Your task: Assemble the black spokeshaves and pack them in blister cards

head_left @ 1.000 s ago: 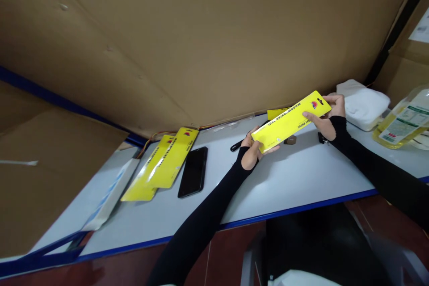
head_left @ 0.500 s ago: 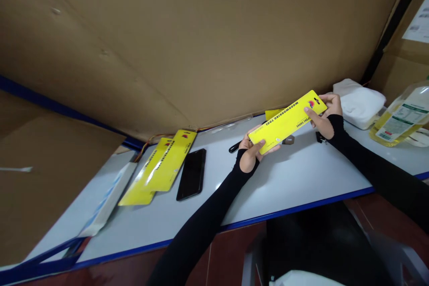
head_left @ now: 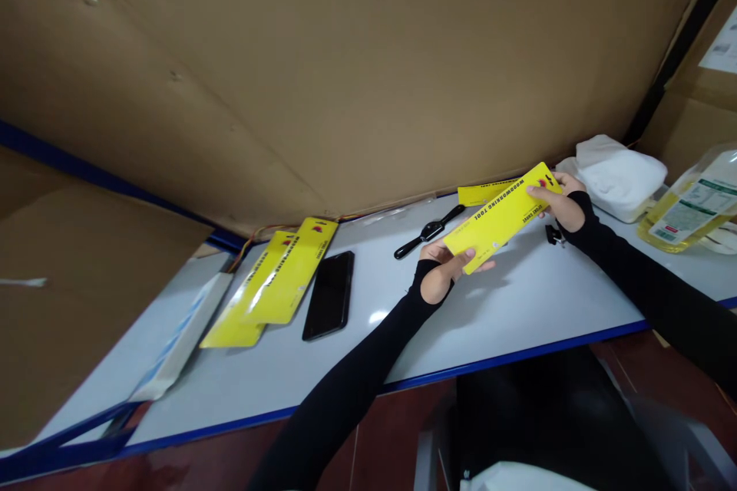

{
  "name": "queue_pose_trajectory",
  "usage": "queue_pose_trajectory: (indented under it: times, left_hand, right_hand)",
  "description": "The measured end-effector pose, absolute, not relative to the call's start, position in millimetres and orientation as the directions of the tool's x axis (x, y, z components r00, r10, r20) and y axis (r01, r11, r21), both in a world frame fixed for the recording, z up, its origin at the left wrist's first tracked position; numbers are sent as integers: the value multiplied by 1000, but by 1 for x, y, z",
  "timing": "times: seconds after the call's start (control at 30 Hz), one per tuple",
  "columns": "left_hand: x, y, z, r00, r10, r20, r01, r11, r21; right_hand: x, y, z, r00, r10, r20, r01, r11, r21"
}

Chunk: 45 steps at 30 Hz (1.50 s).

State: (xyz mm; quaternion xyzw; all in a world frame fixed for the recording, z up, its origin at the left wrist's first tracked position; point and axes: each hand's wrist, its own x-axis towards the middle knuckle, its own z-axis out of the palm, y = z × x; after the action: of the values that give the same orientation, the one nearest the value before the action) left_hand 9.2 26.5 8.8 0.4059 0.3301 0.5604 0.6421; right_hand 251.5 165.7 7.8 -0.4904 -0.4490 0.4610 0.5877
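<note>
Between my two hands I hold a yellow packaging card [head_left: 500, 219] printed "WOODWORKING TOOL", tilted above the table. My left hand [head_left: 447, 265] grips its lower left end, thumb on the printed face. At the upper right end, near the hanging hole, my right hand [head_left: 561, 199] pinches it with the thumb on top. Just behind the left hand, a black spokeshave [head_left: 431, 230] lies on the table. Another yellow card [head_left: 480, 193] rests at the back, partly covered by the held one. Below my right hand sits a small black metal part [head_left: 553, 235].
Two overlapping yellow cards [head_left: 296, 276] and a black phone [head_left: 329, 295] lie left on the white table [head_left: 247, 391]. At the far left is a long white box [head_left: 184, 337]. A white cloth bundle [head_left: 619, 173] and a bottle of yellow liquid [head_left: 685, 207] stand right. Cardboard walls the back.
The held card has shifted slightly right and down with both hands. More of the spokeshave and the card behind now shows. The dark blade-like piece under the card is now hidden.
</note>
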Motion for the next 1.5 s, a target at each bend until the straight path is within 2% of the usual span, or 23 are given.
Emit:
queue_pose_trajectory:
  times: [0.13,0.23,0.37,0.43,0.57,0.7,0.87,1.03,1.1,1.17,1.27,1.33,1.43,1.5]
  left_hand:
    - [3,27,16,202,979,0,-451,93,888]
    - [-1,30,24,353,932,-86,-471,256,844]
    - [-1,30,25,674,718,-175,-315,494,810]
    - [1,26,22,710,679,-186,-266,504,822]
    - [5,22,17,491,850,-190,-271,356,894]
    - [9,23,18,273,945,-179,-180,233,955]
    - [10,28,15,73,994,-87,-82,93,992]
    - [7,33,12,19,996,-84,-105,85,991]
    - [4,34,12,80,986,-147,-153,158,976]
    - [0,35,12,253,942,-220,-255,284,924]
    - [-2,33,8,592,768,-244,-347,516,783]
    - [-2,31,7,728,637,-253,-306,632,712]
    - [-2,28,10,812,496,-308,-191,724,663]
    - [-6,30,16,832,452,-320,-124,715,688]
  right_hand:
    - [255,166,10,122,991,59,-83,69,-994]
    - [254,160,16,-9,996,85,-141,83,-987]
    - [243,143,21,-178,964,199,-250,152,-956]
    - [237,134,21,-246,939,241,-297,164,-941]
    - [235,129,19,-294,920,260,-340,153,-928]
    - [241,137,18,-248,946,208,-320,123,-939]
    - [240,136,20,-405,897,175,-387,5,-922]
    - [236,128,23,-430,888,163,-414,-34,-910]
    - [235,126,23,-417,893,169,-402,-14,-916]
    - [234,126,20,-378,907,188,-346,50,-937]
    - [233,127,15,-198,946,255,-62,247,-967]
    - [235,128,11,-168,942,291,103,310,-945]
    - [237,130,9,-317,928,196,65,228,-972]
    - [238,130,11,-322,932,164,69,196,-978]
